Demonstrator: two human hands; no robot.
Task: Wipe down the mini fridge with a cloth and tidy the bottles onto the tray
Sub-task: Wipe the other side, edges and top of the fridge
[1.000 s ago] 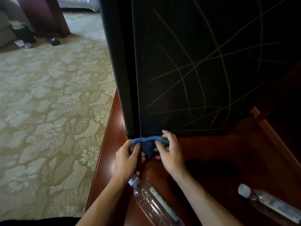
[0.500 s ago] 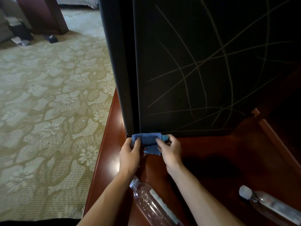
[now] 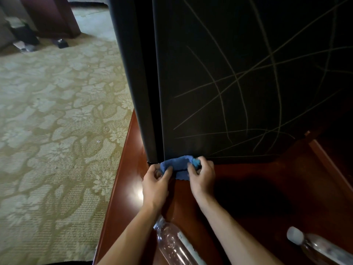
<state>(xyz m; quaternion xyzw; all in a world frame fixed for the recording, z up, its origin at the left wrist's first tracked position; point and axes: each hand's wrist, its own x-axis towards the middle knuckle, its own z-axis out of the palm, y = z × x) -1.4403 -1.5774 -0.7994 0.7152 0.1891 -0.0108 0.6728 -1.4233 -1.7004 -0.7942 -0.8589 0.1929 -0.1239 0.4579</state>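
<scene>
- A pale green carpet with a leaf-and-flower pattern fills the left side, with dark items lying at its far edge near a dark wooden furniture leg.
- A glossy reddish-brown wooden tabletop carries a tall black mini fridge marked with thin pale crossing lines.
- The left hand pinches the left end of a bunched blue cloth, thumb and fingers curled on it.
- The cloth sits at the fridge's bottom front corner, against its base and the tabletop.
- The right hand grips the cloth's right end, fingers curled over it.
- A clear plastic bottle lying on its side rests under the left forearm.
- A second clear bottle with a white cap lies at the lower right, well apart from the first.
</scene>
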